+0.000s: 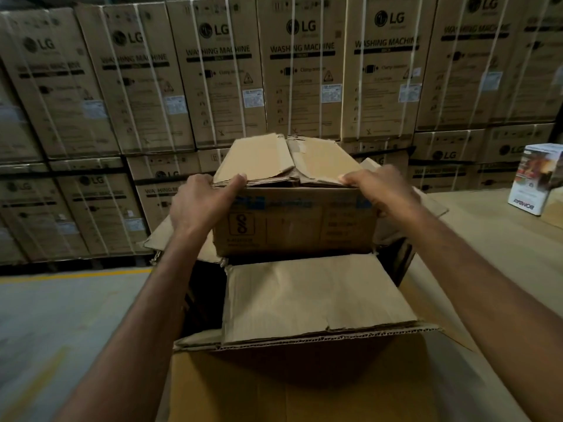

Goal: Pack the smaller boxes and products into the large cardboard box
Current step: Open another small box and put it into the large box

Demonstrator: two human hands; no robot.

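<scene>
Both hands are clamped on the smaller box [292,220]. My left hand [201,205] is curled over its top left corner with the thumb lying along the front edge, and my right hand [380,190] is gripping the top right corner the same way. Its top flaps are loose and a bit raised, no tape holding them that I can see.

It sits at the far end of the large cardboard box [304,388], lower edge right at the opening. I can't tell if it's resting on anything inside. What's in the way is the near flap [320,300], folded inward over most of the opening, with only a dark gap showing on the left.

Off to the right, a white product box [533,181] stands upright on a flat cardboard surface [487,233], well apart from my hands. Behind everything is a wall of strapped LG washing machine cartons [301,71], and the grey floor [61,315] on the left has a yellow line [76,273] on it.
</scene>
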